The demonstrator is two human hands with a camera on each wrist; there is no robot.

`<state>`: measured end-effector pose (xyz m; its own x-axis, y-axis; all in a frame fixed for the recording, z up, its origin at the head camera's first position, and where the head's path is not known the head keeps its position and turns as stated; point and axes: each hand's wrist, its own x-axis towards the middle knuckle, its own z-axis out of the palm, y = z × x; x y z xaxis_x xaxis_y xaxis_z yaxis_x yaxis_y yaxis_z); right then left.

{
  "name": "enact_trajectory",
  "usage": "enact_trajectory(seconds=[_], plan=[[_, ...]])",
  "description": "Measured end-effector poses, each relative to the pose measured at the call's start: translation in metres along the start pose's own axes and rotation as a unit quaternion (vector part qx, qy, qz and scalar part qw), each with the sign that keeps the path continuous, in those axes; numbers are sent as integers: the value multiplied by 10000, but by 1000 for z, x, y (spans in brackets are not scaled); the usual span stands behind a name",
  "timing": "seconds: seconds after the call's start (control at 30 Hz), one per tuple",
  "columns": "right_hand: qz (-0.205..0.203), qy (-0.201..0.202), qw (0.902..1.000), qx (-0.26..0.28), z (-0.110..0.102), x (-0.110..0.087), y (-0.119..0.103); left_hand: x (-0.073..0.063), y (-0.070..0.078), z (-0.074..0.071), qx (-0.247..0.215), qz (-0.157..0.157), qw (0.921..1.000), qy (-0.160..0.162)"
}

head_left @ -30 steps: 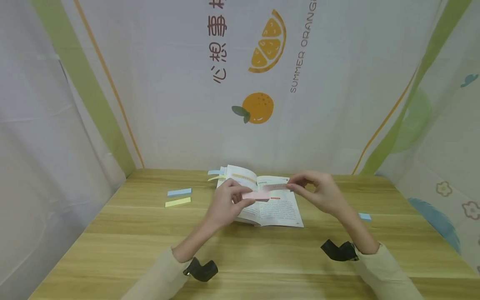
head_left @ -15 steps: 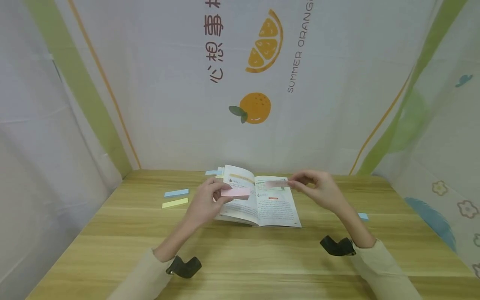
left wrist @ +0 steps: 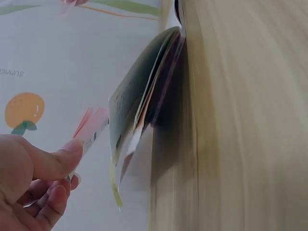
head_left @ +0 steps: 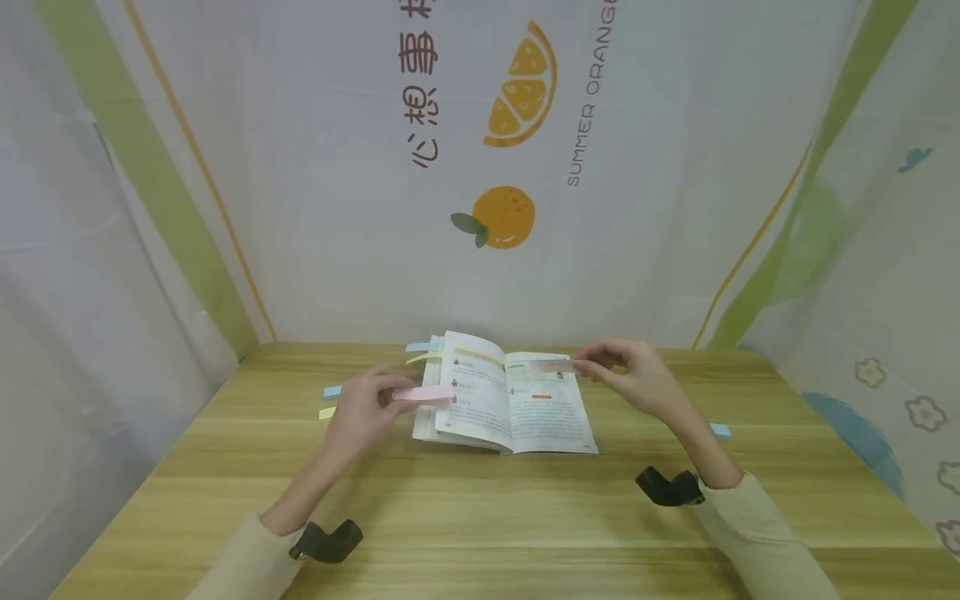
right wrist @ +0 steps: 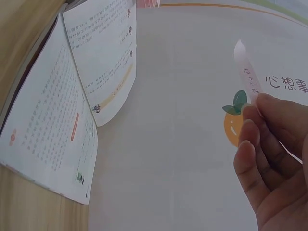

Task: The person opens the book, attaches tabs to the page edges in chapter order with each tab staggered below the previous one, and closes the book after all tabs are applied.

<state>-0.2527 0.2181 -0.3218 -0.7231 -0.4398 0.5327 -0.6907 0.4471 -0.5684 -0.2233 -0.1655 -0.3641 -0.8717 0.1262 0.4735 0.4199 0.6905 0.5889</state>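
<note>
Open book (head_left: 543, 427) on table (head_left: 495, 517). Left hand (head_left: 363, 414) at book's left edge: thumb and fingers pinched on pink pad (head_left: 427, 394). Right hand (head_left: 637, 379) above book's right page: fingertips pinched on end of thin pink strip (head_left: 551, 366), strip raised clear of paper. Blue tab (head_left: 422, 347), yellow tab (head_left: 425, 357) stick out book's left side. Blue pad (head_left: 332, 392), yellow pad (head_left: 327, 412) left of book, partly hidden by left hand. Blue piece (head_left: 720, 430) right of book.

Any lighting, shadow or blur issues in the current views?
Head: soft light, no harsh glare, fine print in the open book unreadable; left wrist: the book's underside dark, a shadow beside it on the table, wood grain soft; right wrist: the held pink strip pales almost to white at its tip.
</note>
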Motion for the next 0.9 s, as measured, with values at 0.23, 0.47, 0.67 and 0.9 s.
enact_trajectory(seconds=[0.23, 0.47, 0.67, 0.9], plan=[[123, -24, 9999, -19, 0, 0, 3, -10, -18, -16, 185, -60, 9996, -191], [165, -58, 9998, 10, 0, 0, 7, -22, -36, -31, 449, -215, 9973, -548], [338, -111, 9994, -14, 1, 0, 7, -24, -49, -43, 677, -329, 9941, -782], [437, -136, 9989, -49, 1, 1, 8, -25, -63, -53, 862, -631, 9891, -1009]])
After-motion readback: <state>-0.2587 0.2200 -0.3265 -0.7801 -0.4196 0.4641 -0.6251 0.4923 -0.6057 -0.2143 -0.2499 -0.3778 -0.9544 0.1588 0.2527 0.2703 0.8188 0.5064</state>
